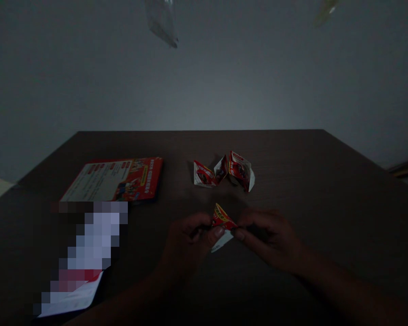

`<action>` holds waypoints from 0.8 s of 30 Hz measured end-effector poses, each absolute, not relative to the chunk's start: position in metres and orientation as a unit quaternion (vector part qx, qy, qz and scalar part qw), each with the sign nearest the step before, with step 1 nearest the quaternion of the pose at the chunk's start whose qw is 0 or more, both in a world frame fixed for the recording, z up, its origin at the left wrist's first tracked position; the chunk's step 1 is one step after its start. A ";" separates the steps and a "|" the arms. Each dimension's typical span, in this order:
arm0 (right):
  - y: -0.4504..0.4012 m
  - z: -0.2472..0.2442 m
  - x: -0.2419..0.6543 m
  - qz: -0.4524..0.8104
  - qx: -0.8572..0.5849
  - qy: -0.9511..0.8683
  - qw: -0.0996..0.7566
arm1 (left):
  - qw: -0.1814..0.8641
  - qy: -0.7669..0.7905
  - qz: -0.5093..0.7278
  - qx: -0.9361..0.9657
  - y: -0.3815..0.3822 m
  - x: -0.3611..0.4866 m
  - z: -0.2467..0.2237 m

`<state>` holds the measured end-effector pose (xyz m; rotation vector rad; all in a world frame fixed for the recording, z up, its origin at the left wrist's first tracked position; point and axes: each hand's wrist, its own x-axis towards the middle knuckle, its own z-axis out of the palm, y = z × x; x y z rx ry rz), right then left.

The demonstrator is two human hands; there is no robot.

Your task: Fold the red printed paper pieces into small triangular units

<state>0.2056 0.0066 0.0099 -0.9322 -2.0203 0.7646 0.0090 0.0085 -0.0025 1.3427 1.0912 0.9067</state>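
Observation:
Between my two hands is a small folded piece of printed paper (pixel 223 220), red and yellow above with a white flap below. My left hand (pixel 193 235) pinches its left side, the thumb lying across the front. On the right side, my right hand (pixel 270 235) grips the edge between thumb and fingertips. Just beyond my hands, several folded red-and-white paper pieces (pixel 240 167) stand on the table, close together or touching. Dim light hides the finer print and the folds behind my fingers.
A stack of red-and-white printed sheets or booklets (pixel 122 179) lies at the left of the dark wooden table (pixel 177 145). Nearer, at lower left, is a bright, partly pixelated flat object (pixel 78 294). A pale wall (pixel 204 81) stands behind; a clear hanging item (pixel 161 22) shows at the top.

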 end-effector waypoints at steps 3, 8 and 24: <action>0.007 0.010 0.206 0.312 -0.364 -0.795 0.372 | 0.565 0.469 0.387 0.558 0.009 0.009 0.000; 0.006 0.011 0.207 0.313 -0.364 -0.792 0.378 | 0.572 0.464 0.388 0.555 0.009 0.009 0.001; 0.008 0.016 0.208 0.298 -0.323 -0.824 0.358 | 0.555 0.465 0.396 0.564 0.009 0.011 0.008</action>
